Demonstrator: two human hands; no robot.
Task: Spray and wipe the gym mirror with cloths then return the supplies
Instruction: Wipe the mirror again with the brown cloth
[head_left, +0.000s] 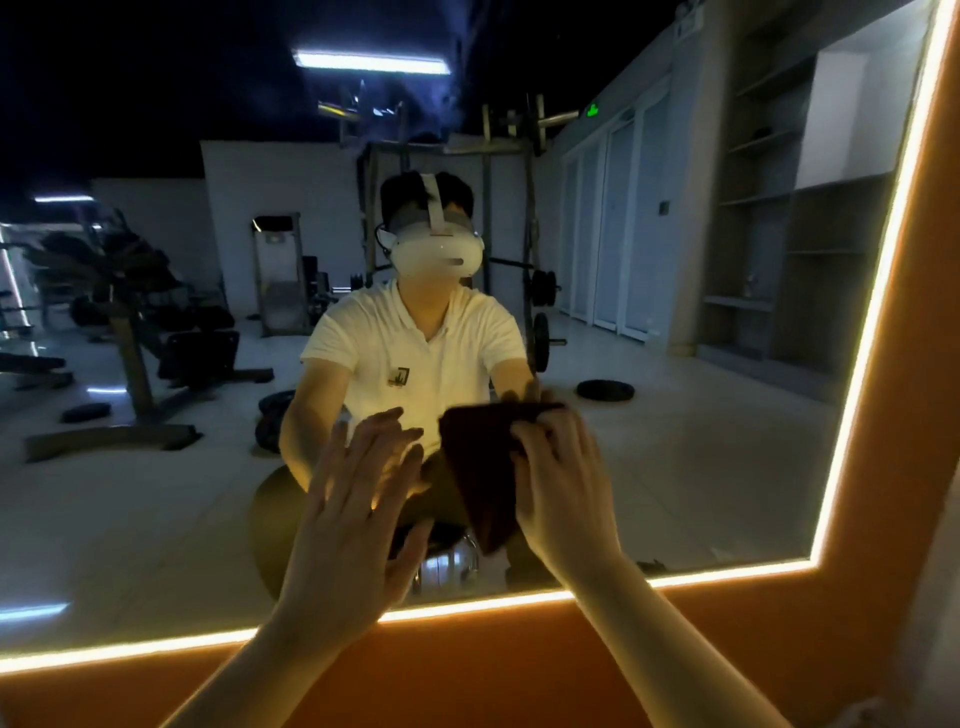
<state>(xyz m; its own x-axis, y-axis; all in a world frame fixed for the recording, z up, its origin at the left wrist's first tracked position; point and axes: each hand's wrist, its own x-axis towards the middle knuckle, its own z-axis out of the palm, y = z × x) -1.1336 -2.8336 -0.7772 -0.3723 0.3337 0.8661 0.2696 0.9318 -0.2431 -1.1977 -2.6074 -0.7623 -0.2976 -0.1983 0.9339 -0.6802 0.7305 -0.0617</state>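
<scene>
At far left the mirror (156, 493) reflects dim weight benches (130, 312) on a pale tiled floor; a glowing light strip (130, 648) runs along its lower edge, with an orange wall (493, 670) beneath; the left hand (353, 509) is raised with fingers straight and spread, holding nothing, its fingertips meeting their reflection on the glass; just to its right a dark red cloth (480, 467) lies flat against the mirror, low and near the middle; the right hand (561, 483) grips the cloth's right edge, fingers curled over it; behind both hands the reflection shows a person in a white shirt; further right, reflected shelving (779, 234) and the strip's upright run.
</scene>
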